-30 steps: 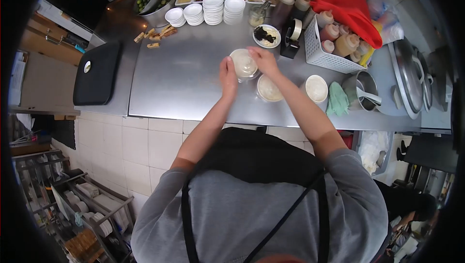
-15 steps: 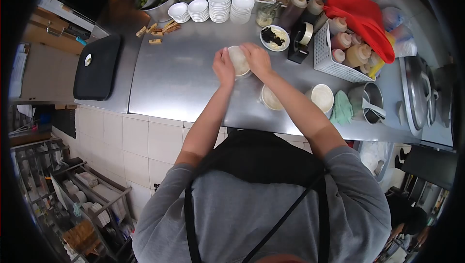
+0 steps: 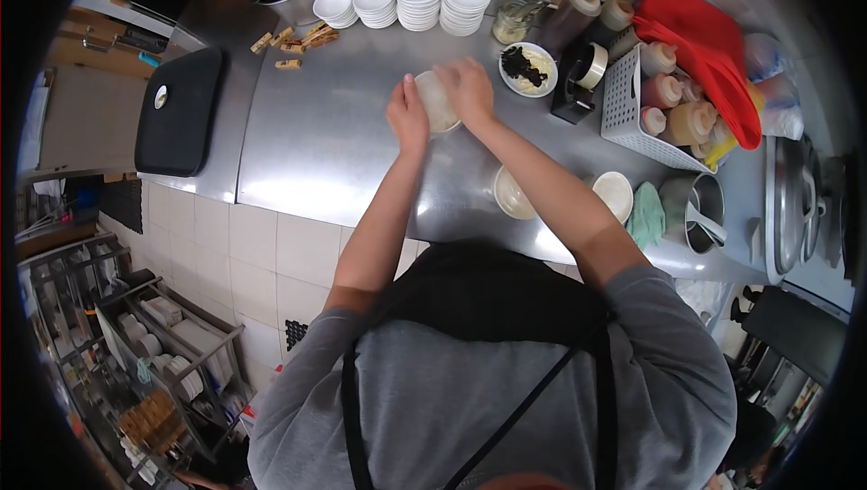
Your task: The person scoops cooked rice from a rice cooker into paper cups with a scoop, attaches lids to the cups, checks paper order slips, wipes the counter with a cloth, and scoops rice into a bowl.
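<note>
I see white glare pooling along the flat, grey metal worktop's [image 3: 316, 111] front edge; blur softens the bare right hand's [image 3: 468, 91] fingers, and fisheye distortion curves everything toward blackened corners.

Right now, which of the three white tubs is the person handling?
The leftmost tub, between the left hand and right hand; the middle tub and the right tub, beside the green cloth, stand apart from both hands.

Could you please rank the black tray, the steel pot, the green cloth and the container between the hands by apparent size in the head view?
1. Black tray
2. Steel pot
3. Container and green cloth: too alike to rank, as the left hand and right hand partly cover the container.
</note>
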`<state>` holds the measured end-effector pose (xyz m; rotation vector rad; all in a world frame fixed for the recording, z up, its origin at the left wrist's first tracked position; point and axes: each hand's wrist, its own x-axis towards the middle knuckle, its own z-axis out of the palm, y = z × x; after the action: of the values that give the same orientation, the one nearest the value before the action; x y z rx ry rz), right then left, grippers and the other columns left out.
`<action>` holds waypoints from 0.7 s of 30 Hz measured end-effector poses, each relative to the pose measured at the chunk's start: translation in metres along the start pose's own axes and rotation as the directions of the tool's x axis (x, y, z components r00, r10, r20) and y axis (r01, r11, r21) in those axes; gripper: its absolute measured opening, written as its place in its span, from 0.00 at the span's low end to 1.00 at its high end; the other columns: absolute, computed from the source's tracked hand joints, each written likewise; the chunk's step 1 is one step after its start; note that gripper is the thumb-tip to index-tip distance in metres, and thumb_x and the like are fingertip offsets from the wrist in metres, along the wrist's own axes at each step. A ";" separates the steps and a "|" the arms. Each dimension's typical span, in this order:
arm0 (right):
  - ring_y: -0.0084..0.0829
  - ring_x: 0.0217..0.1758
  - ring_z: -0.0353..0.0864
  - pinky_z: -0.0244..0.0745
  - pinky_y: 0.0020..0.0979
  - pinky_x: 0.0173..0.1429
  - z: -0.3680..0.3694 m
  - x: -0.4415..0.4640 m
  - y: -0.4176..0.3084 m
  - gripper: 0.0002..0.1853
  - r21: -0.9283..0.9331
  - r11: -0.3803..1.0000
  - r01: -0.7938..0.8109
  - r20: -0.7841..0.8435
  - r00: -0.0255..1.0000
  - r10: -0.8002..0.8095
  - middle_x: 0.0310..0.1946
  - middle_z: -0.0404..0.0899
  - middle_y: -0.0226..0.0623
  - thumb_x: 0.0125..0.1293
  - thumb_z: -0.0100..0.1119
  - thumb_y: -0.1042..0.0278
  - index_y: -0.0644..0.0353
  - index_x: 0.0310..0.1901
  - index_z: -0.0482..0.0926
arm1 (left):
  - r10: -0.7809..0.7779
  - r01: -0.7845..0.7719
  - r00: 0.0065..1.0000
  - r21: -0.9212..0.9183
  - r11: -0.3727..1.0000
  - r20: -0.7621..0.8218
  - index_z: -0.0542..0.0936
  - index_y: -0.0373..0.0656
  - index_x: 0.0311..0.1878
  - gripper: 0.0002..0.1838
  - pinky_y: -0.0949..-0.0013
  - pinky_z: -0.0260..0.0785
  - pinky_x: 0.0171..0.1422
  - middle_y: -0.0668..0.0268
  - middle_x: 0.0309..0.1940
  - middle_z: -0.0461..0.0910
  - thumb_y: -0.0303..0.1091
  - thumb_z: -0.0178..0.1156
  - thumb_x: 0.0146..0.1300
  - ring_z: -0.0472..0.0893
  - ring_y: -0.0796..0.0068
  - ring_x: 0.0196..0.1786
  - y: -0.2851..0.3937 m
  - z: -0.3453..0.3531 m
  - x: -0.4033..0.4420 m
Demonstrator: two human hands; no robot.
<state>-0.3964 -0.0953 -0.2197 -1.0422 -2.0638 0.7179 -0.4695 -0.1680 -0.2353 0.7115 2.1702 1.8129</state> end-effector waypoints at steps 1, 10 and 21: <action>0.41 0.31 0.74 0.68 0.37 0.36 0.002 0.001 0.001 0.15 0.000 1.000 -0.002 0.007 1.000 0.002 0.29 0.74 0.41 0.58 0.55 0.55 0.61 0.30 0.75 | -0.007 0.007 1.000 0.002 1.000 -0.002 0.74 0.32 0.28 0.21 0.70 0.60 0.30 0.64 0.19 0.70 0.42 0.45 0.66 0.65 0.77 0.25 -0.002 0.001 0.002; 0.37 0.33 0.77 0.69 0.33 0.37 0.008 0.009 0.005 0.17 0.226 0.943 -0.246 0.114 0.968 0.225 0.29 0.76 0.43 0.56 0.58 0.55 0.64 0.32 0.75 | -0.106 0.103 0.991 0.034 0.994 0.078 0.77 0.32 0.34 0.18 0.67 0.64 0.32 0.53 0.20 0.74 0.41 0.48 0.63 0.71 0.71 0.24 -0.013 0.000 0.015; 0.33 0.37 0.77 0.70 0.32 0.43 0.000 0.013 0.018 0.22 0.027 0.945 -0.326 0.252 0.917 0.310 0.36 0.76 0.41 0.57 0.56 0.49 0.64 0.40 0.75 | 0.025 -0.035 0.983 0.049 0.998 0.184 0.74 0.35 0.48 0.17 0.67 0.67 0.43 0.52 0.39 0.77 0.38 0.51 0.62 0.76 0.63 0.39 -0.020 0.000 0.025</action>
<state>-0.3936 -0.0751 -0.2282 -1.3241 -2.0768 1.1250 -0.4950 -0.1586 -0.2509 0.8896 2.1031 1.6392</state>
